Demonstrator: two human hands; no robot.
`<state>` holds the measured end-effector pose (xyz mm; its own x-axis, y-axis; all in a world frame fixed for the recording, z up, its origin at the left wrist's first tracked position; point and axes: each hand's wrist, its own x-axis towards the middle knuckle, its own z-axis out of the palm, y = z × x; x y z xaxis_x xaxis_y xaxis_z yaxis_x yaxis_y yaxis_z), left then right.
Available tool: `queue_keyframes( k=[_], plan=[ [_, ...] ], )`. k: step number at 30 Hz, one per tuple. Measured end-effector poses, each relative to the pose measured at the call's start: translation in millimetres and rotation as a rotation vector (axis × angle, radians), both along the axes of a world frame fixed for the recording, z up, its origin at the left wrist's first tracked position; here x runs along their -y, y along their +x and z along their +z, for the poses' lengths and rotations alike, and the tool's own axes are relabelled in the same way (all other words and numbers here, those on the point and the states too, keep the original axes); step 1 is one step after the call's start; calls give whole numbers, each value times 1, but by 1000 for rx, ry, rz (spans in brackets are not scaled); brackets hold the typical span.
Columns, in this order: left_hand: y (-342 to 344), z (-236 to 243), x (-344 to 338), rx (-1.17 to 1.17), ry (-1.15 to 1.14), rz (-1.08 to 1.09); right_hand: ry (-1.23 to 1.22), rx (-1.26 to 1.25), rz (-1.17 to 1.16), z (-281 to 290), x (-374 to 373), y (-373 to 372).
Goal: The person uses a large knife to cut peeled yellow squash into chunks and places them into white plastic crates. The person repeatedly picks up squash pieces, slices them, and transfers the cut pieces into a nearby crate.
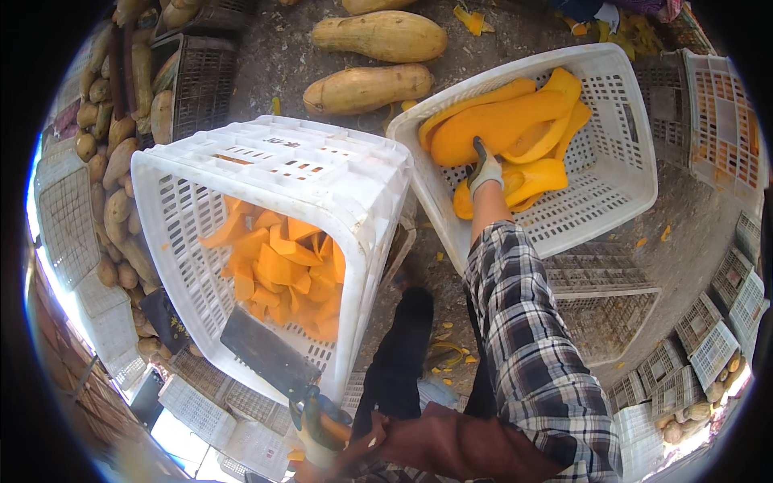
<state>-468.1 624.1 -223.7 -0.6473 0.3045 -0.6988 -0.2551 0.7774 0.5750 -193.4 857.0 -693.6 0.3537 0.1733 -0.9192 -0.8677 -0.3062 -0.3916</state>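
My left hand, gloved, grips a cleaver at the lower left, its broad blade across the edge of a tilted white plastic crate. Orange squash chunks lie inside that crate. My right hand, also gloved, reaches into a second white crate on the right, its fingers on a peeled yellow squash. More long peeled squash lie around it in that crate.
Whole tan squash lie on the dirty floor at the top, with a heap along the left. Stacked crates stand right and left. A grimy crate sits below the right crate, with orange scraps near my legs.
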Motion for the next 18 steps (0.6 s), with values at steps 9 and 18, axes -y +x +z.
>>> queue_keyframes(
  k=[9,18],
  plan=[
    [-1,3,8,-80,31,-308,444,-291,-104,21,-44,-12],
    [-17,-3,23,20,33,-54,-433,151,143,26,4,-31]
  ],
)
